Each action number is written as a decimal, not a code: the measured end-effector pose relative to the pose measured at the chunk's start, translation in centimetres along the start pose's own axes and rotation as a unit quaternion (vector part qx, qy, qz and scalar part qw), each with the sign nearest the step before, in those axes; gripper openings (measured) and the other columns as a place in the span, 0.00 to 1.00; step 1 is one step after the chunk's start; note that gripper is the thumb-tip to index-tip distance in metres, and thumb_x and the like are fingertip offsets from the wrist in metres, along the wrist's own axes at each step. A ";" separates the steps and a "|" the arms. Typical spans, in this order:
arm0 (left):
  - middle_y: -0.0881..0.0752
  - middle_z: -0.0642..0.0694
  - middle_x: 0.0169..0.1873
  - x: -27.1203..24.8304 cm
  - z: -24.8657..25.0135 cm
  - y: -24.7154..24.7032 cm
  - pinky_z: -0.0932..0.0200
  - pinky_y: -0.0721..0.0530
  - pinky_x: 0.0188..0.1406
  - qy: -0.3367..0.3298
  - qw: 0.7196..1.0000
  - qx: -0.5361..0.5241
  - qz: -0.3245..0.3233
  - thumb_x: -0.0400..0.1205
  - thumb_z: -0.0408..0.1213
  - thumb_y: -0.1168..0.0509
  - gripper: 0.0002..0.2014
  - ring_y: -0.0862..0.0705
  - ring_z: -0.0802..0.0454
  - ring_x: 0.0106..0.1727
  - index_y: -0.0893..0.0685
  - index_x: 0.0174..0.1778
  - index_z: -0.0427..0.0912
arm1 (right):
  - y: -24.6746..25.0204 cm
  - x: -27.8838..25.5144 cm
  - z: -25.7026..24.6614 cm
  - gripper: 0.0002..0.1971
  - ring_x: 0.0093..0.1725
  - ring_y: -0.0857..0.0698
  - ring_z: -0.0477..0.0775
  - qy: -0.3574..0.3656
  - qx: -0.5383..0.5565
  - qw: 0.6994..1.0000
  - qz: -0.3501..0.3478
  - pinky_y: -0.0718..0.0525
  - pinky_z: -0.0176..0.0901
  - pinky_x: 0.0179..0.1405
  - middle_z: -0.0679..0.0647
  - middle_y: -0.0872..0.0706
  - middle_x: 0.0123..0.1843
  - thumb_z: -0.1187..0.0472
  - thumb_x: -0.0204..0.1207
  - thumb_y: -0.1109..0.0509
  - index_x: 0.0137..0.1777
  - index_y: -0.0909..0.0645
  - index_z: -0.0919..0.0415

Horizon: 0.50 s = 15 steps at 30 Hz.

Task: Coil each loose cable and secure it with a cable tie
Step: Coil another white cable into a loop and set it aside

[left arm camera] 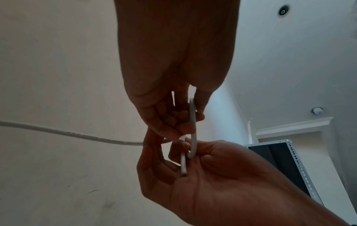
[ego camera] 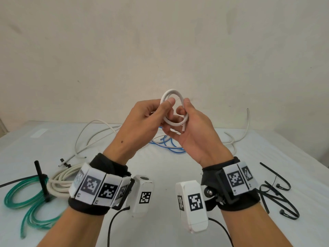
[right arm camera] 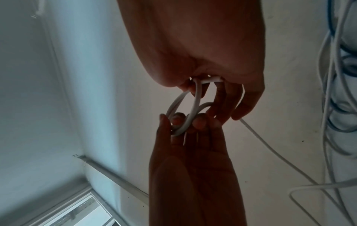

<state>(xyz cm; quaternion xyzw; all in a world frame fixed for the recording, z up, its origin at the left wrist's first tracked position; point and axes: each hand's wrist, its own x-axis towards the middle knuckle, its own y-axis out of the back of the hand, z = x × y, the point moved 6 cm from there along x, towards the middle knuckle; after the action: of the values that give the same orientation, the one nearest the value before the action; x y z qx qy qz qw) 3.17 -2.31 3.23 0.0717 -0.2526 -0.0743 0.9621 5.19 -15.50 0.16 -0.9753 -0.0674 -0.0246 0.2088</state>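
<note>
Nearest on the bench [ego camera: 165, 175]: green tubing [ego camera: 26, 198] and a cream coil [ego camera: 60, 182] at left, both already coiled with a black tie round them; loose black ties [ego camera: 277, 191] at right. Above mid-bench, both hands raised, holding the white cable [ego camera: 171, 94] between them. Left hand [ego camera: 142, 120] pinches the small loops with thumb and fingers; right hand [ego camera: 194, 132] curls round the other side, cut end poking down by its palm. Roughly two small turns made; wrist views show the loops gripped from both sides and the cable's long tail running off toward the bench. Further back, white loose cable [ego camera: 92, 132] and a blue cable [ego camera: 169, 143] lie tangled, uncoiled. Step in hand, I'd say: early coiling of the white cable, no tie yet. Next move probably calls for the left hand to keep the loops pinched while the right feeds more slack round, keeping turns even; tail may snag in the tangle.
</note>
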 end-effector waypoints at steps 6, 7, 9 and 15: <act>0.16 0.45 0.29 -0.2 -0.3 -0.8 0.52 0.17 0.43 0.027 0.997 -0.044 -0.057 0.93 0.48 0.42 0.27 0.22 0.44 0.30 0.23 0.27 0.39 | -0.3 -0.1 -1.0 0.20 0.39 0.12 0.67 0.070 -0.064 0.996 -0.004 0.16 0.60 0.44 0.64 0.14 0.36 0.47 0.93 0.41 0.53 0.22 0.65; 0.18 0.46 0.28 -0.2 -0.5 -0.9 0.53 0.18 0.41 0.039 0.995 -0.059 -0.063 0.93 0.47 0.43 0.28 0.24 0.43 0.30 0.24 0.27 0.39 | -0.4 -0.2 -1.2 0.21 0.38 0.12 0.67 0.084 -0.077 0.993 -0.002 0.15 0.61 0.45 0.64 0.13 0.36 0.47 0.93 0.42 0.53 0.21 0.67; 0.20 0.48 0.25 -0.1 -1.1 -0.8 0.54 0.20 0.38 0.071 0.991 -0.091 -0.073 0.93 0.46 0.42 0.28 0.26 0.44 0.28 0.27 0.26 0.39 | -0.7 -0.6 -1.5 0.24 0.36 0.11 0.67 0.105 -0.102 0.989 -0.008 0.13 0.61 0.41 0.64 0.12 0.34 0.48 0.94 0.43 0.53 0.18 0.70; 0.12 0.48 0.33 -0.1 -1.8 0.1 0.55 0.16 0.55 0.081 0.976 -0.201 -0.013 0.89 0.44 0.35 0.23 0.13 0.50 0.43 0.21 0.27 0.38 | -1.0 -0.7 -1.6 0.21 0.51 0.09 0.62 0.131 -0.059 0.990 0.002 0.13 0.65 0.63 0.64 0.10 0.48 0.50 0.93 0.41 0.42 0.18 0.60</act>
<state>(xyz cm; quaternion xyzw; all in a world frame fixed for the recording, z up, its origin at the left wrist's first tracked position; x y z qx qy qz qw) 3.99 -1.99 1.66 -0.1140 -0.1531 -0.1300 0.9730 4.28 -15.36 1.95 -0.9745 -0.0357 -0.1556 0.1577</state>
